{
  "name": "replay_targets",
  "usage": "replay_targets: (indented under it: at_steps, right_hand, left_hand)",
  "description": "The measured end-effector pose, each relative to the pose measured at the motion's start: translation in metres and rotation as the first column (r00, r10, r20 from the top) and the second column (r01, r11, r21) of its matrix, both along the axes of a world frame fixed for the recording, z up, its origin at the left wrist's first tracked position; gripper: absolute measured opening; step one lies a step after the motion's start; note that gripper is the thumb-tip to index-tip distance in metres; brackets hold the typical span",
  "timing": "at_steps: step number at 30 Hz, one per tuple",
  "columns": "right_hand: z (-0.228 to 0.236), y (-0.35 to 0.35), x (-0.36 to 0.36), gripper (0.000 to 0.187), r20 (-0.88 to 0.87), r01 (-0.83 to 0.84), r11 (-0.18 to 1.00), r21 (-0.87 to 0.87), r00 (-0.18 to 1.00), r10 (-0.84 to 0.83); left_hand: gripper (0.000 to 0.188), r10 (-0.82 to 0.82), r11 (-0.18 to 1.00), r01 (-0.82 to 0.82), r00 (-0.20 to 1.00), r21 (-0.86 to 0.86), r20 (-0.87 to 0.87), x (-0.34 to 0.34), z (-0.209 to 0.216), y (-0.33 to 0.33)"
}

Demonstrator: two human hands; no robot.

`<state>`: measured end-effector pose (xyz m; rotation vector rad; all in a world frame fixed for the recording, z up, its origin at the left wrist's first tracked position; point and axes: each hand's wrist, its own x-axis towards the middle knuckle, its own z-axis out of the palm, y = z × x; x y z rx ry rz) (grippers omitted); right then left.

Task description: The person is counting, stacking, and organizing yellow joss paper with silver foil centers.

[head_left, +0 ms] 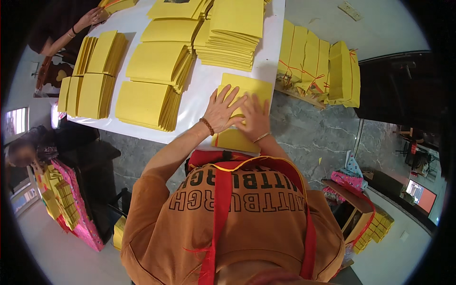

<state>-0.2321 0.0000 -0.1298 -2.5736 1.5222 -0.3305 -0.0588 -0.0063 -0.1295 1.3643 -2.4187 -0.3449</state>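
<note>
"Where's the yellow paper?"
"On the desk, under the left hand, reaching past its fingertips toward one o'clock."
"What's that hand doing?"
"Lying palm down, fingers spread, gripping nothing."
"And the right hand?"
"Just beside it at three o'clock, blurred, fingers stretched out. Whether it presses, I can't tell."
"The folded stack?"
"Ten o'clock from both."

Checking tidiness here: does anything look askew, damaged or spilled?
Slightly: the tall yellow stack beyond the left hand is uneven, its lower layers jutting left of the upper ones. The wearer's red strap has loose threads sticking out. Nothing looks spilled.
</note>
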Motion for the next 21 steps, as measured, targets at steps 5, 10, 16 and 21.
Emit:
replay_targets:
  at_steps: [5, 10, 16, 21]
  right_hand:
    - [-0.001, -0.005, -0.030, 0.065, 0.075, 0.070, 0.997, 0.043, 0.994, -0.073]
    - [-0.001, -0.008, -0.026, 0.061, 0.124, 0.074, 0.996, 0.039, 0.989, -0.079]
    - [-0.008, -0.013, -0.030, 0.048, 0.155, 0.068, 0.997, 0.024, 0.985, -0.071]
    - [0.004, -0.036, -0.044, 0.036, 0.323, 0.014, 1.000, 0.012, 0.946, -0.017]
  left_hand:
    - [0.069, 0.001, 1.000, -0.002, 0.999, 0.001, 0.041, -0.003, 0.009, -0.002]
    - [0.064, -0.109, 0.986, 0.128, 0.979, -0.103, 0.171, -0.002, 0.010, 0.001]
    - [0.051, -0.079, 0.922, 0.228, 0.901, -0.312, 0.427, -0.029, 0.024, 0.021]
    - [0.041, -0.022, 0.904, 0.201, 0.903, -0.377, 0.429, -0.035, 0.023, 0.019]
